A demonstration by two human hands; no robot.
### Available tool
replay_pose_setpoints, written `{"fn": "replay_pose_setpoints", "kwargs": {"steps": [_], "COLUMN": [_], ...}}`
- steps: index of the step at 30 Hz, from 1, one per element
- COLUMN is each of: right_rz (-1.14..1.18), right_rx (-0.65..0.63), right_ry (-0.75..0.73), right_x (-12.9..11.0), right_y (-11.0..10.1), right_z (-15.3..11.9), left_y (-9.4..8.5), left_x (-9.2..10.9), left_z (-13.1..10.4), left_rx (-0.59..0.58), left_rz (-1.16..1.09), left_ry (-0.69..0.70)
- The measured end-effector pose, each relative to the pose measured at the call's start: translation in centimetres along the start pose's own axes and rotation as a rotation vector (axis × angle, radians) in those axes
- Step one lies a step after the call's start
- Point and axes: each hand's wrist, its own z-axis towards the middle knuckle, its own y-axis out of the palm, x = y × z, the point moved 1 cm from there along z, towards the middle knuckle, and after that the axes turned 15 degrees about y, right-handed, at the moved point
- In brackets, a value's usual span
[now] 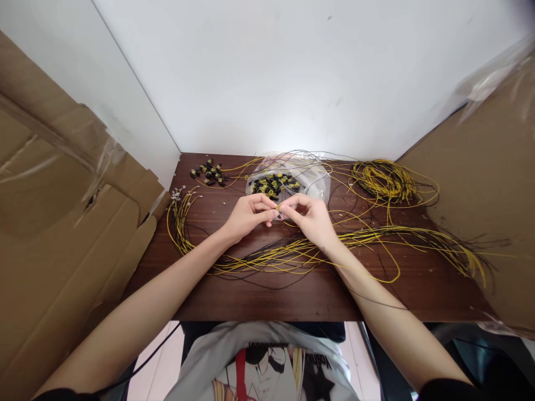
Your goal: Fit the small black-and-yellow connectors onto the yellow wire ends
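two hands meet over the middle of the table (251,303), tips almost touching. l hand (254,215) has thumb + index pressed tog. at the l side of a small yellow part (277,208); r hand (308,216) pinches at its r side, thumb + index likewise closed. the part sits right at the fingertips, betw. the two hands, not in either palm; mostly hidden, so can't tell its exact shape or how far it goes into each pinch. a bit of dark + pale stuff shows just below the tips, too small to make out.

just behind the hands: clear plastic bag (320,186), open, w/ a heap of black + yellow bits (273,185) in it. to the l of the bag, a small loose pile (209,172) of similar bits on the wood. r of the bag, a coil of yellow + black wire (382,181). a long wire bundle (359,238) runs across the table, passing under the r forearm, its l end curving up to small whitish ends (178,195). cardboard (62,239) stands on the l, more cardboard on the r; white wall (271,72) at the back.
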Motion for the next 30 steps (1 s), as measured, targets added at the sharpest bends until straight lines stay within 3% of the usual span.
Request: {"fn": "replay_pose_setpoints", "kwargs": {"steps": [16, 30], "right_rz": [-0.017, -0.141], "right_rx": [-0.048, 0.021], "right_ry": [0.014, -0.071], "right_x": [0.25, 0.05], "right_y": [0.15, -0.37], "right_z": [-0.14, -0.15], "left_y": [0.29, 0.4], "left_x": [0.0, -0.41], "left_z": [-0.17, -0.21], "left_rx": [-0.037, 0.025], "left_rz": [0.06, 0.068], "left_ry": [0.026, 0.046]}}
